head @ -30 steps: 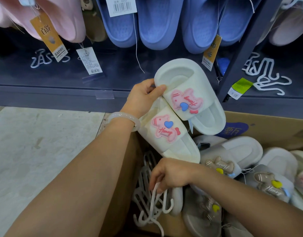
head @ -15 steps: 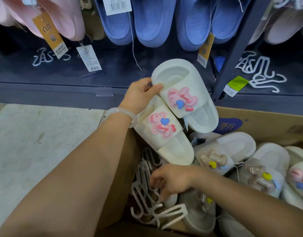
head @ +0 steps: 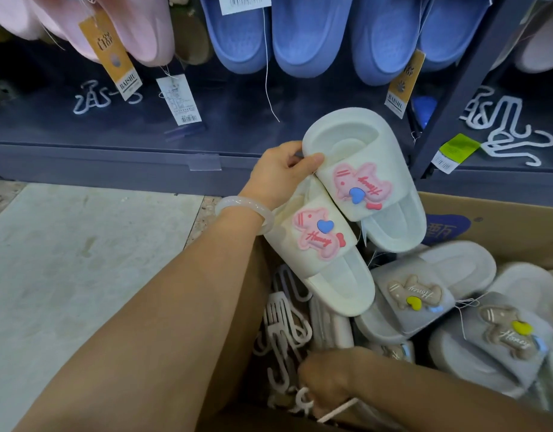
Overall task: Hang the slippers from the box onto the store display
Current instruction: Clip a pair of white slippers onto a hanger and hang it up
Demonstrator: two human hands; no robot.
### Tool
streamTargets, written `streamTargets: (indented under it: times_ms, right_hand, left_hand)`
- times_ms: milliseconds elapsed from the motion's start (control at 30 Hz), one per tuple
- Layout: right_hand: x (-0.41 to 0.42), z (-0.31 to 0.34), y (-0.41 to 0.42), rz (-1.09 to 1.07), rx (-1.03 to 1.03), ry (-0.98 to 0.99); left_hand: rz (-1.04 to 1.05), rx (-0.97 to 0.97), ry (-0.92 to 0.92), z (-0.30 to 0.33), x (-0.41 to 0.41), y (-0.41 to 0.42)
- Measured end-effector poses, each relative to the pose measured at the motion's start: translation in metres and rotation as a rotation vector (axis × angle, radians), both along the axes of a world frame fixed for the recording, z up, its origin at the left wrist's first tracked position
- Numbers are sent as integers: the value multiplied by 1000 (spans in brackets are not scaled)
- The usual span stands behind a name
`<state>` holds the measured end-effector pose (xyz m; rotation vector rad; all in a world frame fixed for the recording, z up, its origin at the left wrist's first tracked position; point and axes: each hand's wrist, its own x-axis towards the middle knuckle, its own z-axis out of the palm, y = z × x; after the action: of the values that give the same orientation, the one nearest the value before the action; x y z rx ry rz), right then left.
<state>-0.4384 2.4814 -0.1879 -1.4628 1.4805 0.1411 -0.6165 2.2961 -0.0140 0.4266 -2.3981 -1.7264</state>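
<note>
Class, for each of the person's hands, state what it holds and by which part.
Left hand grips the white slipper pair at the upper slipper's heel edge. Right hand grasps a white plastic hanger; which part cannot be told.

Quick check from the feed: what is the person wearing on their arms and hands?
Both forearms are bare, with no sleeves in view and no gloves. The left hand has a pale, milky, smooth round bangle at the wrist. The right hand shows no ring, watch or bracelet.
</note>
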Motion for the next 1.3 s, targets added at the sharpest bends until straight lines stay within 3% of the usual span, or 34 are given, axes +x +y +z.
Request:
streamTargets:
  times_ms: [67,100,200,400,533,633,700,800,833,1033,1133,1200,1300]
  right_hand:
    - [-79,48,-6,-252,156,4]
    - [-95,69,-22,-242,230,95]
    - [-128,94,-16,-364,241,-34]
    - [-187,137,29,-699,107,-434]
    - [-206,162,75,-847,1,-537]
    - [-212,175,106,-965,35,-583]
    - [-208,181,117,-997,126,-513]
    - [-203,189,126,-838,268,-139]
    - [-202,193,128,-836,270,-136]
    - [-200,184,138,-1188,11,-625]
    - [-205,181,143,-1209,-213,-838]
    - [-209,183,148,-1226,-317,-863]
    - [-210,189,154,-1295,-421,-727]
  left_hand:
    - [0,-5,-1,1,0,1]
    - [-4,-7,2,2,0,3]
    - [-13,0,11,7,0,7]
    - [10,25,29,17,-1,12]
    - [49,59,24,21,-2,12]
    - [62,86,-2,25,-4,16]
    - [48,108,-17,28,-5,22]
    - [31,122,-32,32,-6,32]
    - [23,124,-30,33,-6,36]
    - [-6,121,-3,36,-9,50]
    - [-18,144,-6,37,-10,53]
    - [-23,135,-12,36,-10,54]
    - [-13,127,-37,35,-9,50]
